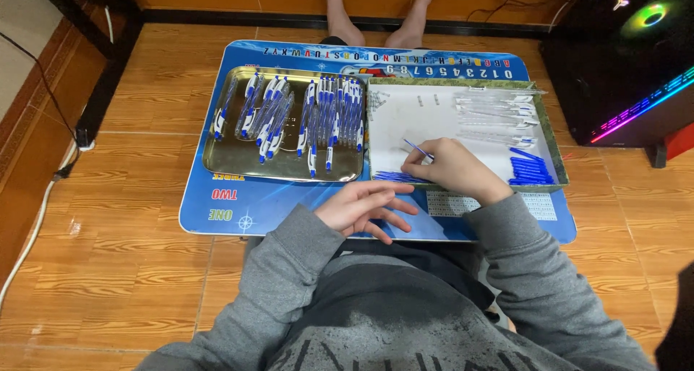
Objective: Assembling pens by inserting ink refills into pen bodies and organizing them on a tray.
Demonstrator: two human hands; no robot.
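Left of centre, a metal tray [217, 165] holds assembled blue-and-white pens [318, 118]. Below it the left hand [361, 206] rests open and empty on the blue tabletop [224, 205]. Right of centre, the right hand [452, 170] pinches a blue refill [418, 149] over the white parts box [553, 161].

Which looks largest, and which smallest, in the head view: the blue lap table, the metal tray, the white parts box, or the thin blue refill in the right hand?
1. Blue lap table.
2 and 3. Metal tray and white parts box: too alike to rank.
4. Thin blue refill, pinched in the right hand.
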